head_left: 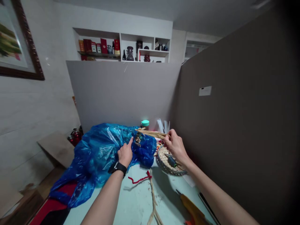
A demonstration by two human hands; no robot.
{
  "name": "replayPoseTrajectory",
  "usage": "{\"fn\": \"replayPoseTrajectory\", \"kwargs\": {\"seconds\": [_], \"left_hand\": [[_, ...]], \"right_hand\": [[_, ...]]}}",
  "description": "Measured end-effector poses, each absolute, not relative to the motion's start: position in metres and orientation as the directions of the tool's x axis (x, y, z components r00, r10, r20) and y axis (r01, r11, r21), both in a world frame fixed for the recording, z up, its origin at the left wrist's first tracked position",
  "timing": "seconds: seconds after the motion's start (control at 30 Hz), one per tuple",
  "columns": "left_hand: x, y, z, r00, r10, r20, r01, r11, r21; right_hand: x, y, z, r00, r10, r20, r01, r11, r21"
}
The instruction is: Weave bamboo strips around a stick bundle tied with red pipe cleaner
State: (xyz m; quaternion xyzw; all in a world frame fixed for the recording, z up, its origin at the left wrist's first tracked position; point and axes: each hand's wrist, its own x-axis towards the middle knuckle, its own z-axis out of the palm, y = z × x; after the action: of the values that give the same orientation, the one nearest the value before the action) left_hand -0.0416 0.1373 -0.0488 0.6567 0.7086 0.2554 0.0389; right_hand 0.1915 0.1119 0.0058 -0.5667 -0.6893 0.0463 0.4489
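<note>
My left hand (126,154), with a dark watch on its wrist, rests on a blue plastic bag (103,153). One digit points toward the bag's opening, and the other fingers bend into the plastic. Inside that opening some dry, brownish material (138,139) shows. Pinched in my right hand (176,145) is a bundle of pale dried husk strips (151,133), stretching left across the opening. Beneath that hand stands a round woven basket (161,164) with a dark green thread spool (172,161) in it.
On the pale table (133,200) lie a twisted dried strand (153,200) and a red fuzzy wire (140,180). A yellow-handled tool (193,207) lies at the front right. Behind are a teal-lidded jar (145,123) and grey partitions (126,93).
</note>
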Motion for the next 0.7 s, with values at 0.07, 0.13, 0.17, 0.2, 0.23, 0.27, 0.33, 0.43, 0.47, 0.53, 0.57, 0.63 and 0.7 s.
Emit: {"fn": "replayPoseTrajectory", "kwargs": {"seconds": [0.07, 0.13, 0.17, 0.2, 0.23, 0.27, 0.33, 0.43, 0.47, 0.53, 0.57, 0.63, 0.7], "left_hand": [[-0.040, 0.126, -0.046, -0.134, 0.942, 0.308, 0.869, -0.037, 0.493], [-0.031, 0.112, -0.040, -0.144, 0.925, 0.352, 0.806, -0.097, 0.583], [-0.024, 0.103, -0.036, -0.145, 0.916, 0.374, 0.764, -0.136, 0.631], [-0.015, 0.095, -0.032, -0.140, 0.910, 0.390, 0.712, -0.182, 0.679], [-0.006, 0.086, -0.027, -0.116, 0.910, 0.397, 0.648, -0.233, 0.725], [0.004, 0.077, -0.023, -0.076, 0.918, 0.390, 0.572, -0.281, 0.771], [0.023, 0.062, -0.018, 0.028, 0.937, 0.349, 0.390, -0.332, 0.859], [0.037, 0.049, -0.018, 0.081, 0.953, 0.291, 0.149, -0.300, 0.942], [0.037, 0.046, -0.020, 0.090, 0.957, 0.274, 0.087, -0.282, 0.955], [0.034, 0.044, -0.025, 0.112, 0.963, 0.247, -0.004, -0.248, 0.969], [0.031, 0.043, -0.027, 0.122, 0.964, 0.234, -0.037, -0.232, 0.972], [0.026, 0.042, -0.032, 0.127, 0.969, 0.211, -0.082, -0.202, 0.976], [0.025, 0.041, -0.036, 0.124, 0.975, 0.184, -0.105, -0.171, 0.980]], "right_hand": [[0.205, 0.090, 0.003, 0.169, 0.812, 0.558, 0.632, 0.346, -0.694], [0.209, 0.071, -0.003, 0.225, 0.831, 0.509, 0.518, 0.341, -0.785], [0.207, 0.062, -0.007, 0.218, 0.851, 0.478, 0.463, 0.341, -0.818], [0.203, 0.053, -0.011, 0.191, 0.875, 0.444, 0.407, 0.341, -0.847], [0.196, 0.045, -0.016, 0.153, 0.892, 0.425, 0.360, 0.350, -0.865], [0.188, 0.038, -0.020, 0.122, 0.901, 0.416, 0.323, 0.360, -0.875], [0.173, 0.024, -0.029, 0.059, 0.917, 0.395, 0.268, 0.367, -0.891], [0.158, 0.009, -0.038, -0.053, 0.934, 0.353, 0.272, 0.354, -0.895], [0.157, 0.007, -0.040, -0.084, 0.933, 0.351, 0.299, 0.359, -0.884], [0.160, 0.006, -0.043, -0.125, 0.924, 0.361, 0.352, 0.381, -0.855], [0.162, 0.007, -0.045, -0.127, 0.921, 0.368, 0.367, 0.388, -0.845], [0.167, 0.010, -0.048, -0.096, 0.922, 0.375, 0.371, 0.383, -0.846], [0.170, 0.012, -0.053, -0.026, 0.923, 0.383, 0.372, 0.365, -0.854]]}}
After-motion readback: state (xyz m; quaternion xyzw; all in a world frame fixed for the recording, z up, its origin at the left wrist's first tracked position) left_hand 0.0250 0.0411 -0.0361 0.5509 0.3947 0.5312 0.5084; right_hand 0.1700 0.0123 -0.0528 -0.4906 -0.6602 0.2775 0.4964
